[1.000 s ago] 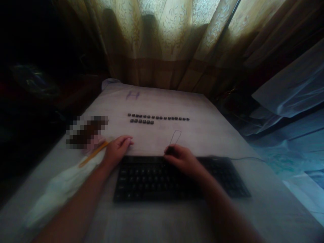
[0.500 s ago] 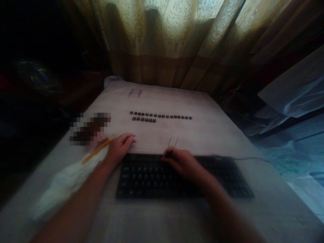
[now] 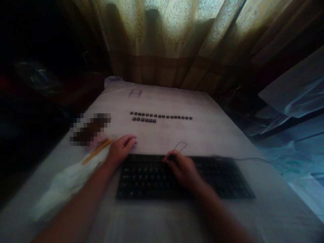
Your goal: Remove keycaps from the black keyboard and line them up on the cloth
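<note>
A black keyboard (image 3: 152, 184) lies on the cloth-covered table in front of me. Over its upper middle, my right hand (image 3: 181, 165) is closed around the dark handle of a wire keycap puller (image 3: 181, 145). The puller's thin wire loop sticks up and away from my fingers. What lies under the right fingertips is hidden. My left hand (image 3: 121, 146) rests on the table by the keyboard's upper left corner, fingers loosely stretched and holding nothing. Beyond both hands, removed keycaps stand in a long back row (image 3: 159, 116) and a shorter front row (image 3: 144, 119).
Left of my left hand lie an orange stick-like tool (image 3: 96, 152), a crumpled white cloth or bag (image 3: 60, 189) and a pixelated item (image 3: 89, 130). The keyboard cable (image 3: 249, 158) runs off to the right. A patterned curtain (image 3: 174, 37) hangs behind the table.
The keycap puller has turned in my right hand, its wire loop now leaning to the right. My left hand and the keycap rows stay about where they were.
</note>
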